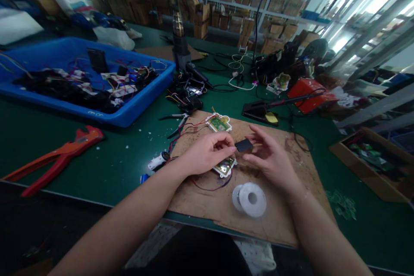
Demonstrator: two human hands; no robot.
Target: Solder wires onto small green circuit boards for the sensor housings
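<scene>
A small black flat rectangular piece sits between my two hands above the board. My left hand has its thumb and fingers pinched together at the left end of this piece. My right hand is around the other end, thumb and fingers apart, its fingertips close to the edge; whether they touch it is unclear. Partly under my left hand lies a circuit board in a white frame, with dark and red wires trailing from it. Behind is a second green circuit board in a white frame.
A white spool stands on the brown board. Left are pliers, a red-orange cutter and a blue bin of wired parts. A heat gun, soldering iron and cardboard box surround the area.
</scene>
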